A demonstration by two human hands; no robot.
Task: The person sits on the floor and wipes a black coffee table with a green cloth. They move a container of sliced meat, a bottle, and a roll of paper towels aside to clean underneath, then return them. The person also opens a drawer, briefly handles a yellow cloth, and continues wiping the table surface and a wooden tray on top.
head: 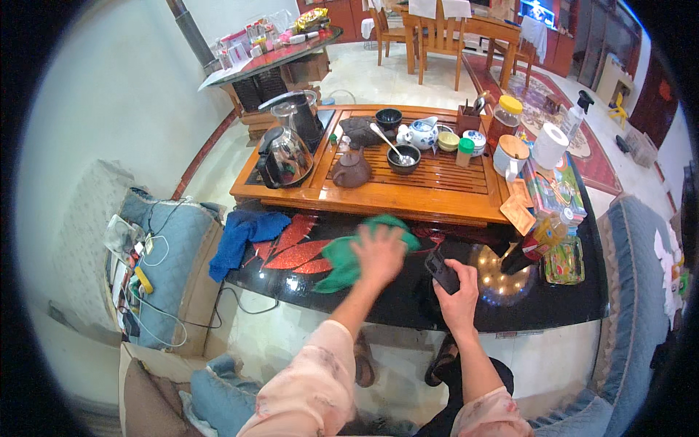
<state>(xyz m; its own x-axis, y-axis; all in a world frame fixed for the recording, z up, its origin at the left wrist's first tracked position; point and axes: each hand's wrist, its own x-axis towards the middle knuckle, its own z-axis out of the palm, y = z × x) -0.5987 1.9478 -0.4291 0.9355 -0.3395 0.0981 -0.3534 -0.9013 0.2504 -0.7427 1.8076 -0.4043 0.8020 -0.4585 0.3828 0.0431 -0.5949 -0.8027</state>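
Observation:
My left hand (pixel 380 254) lies spread over a green cloth (pixel 339 262) on the glossy black tabletop (pixel 393 300); it is slightly blurred, and its palm and whatever it grips are hidden. My right hand (pixel 460 289) holds a black smartphone (pixel 441 271) just above the table, to the right of the cloth. A crumpled blue cloth (pixel 243 237) hangs over the table's left edge, beside red leaf shapes on the surface. Behind both hands stands a wooden tea tray (pixel 415 202) with a brown clay teapot (pixel 351 169) and a black bowl (pixel 403 159) holding a spoon.
A glass kettle (pixel 286 158) stands on the tray's left end. At the right are a lidded mug (pixel 510 155), a toilet paper roll (pixel 550 145), a spray bottle (pixel 578 114), a leaning drink bottle (pixel 546 232) and a patterned tin (pixel 564 262). Padded blue seats (pixel 633 284) flank the table.

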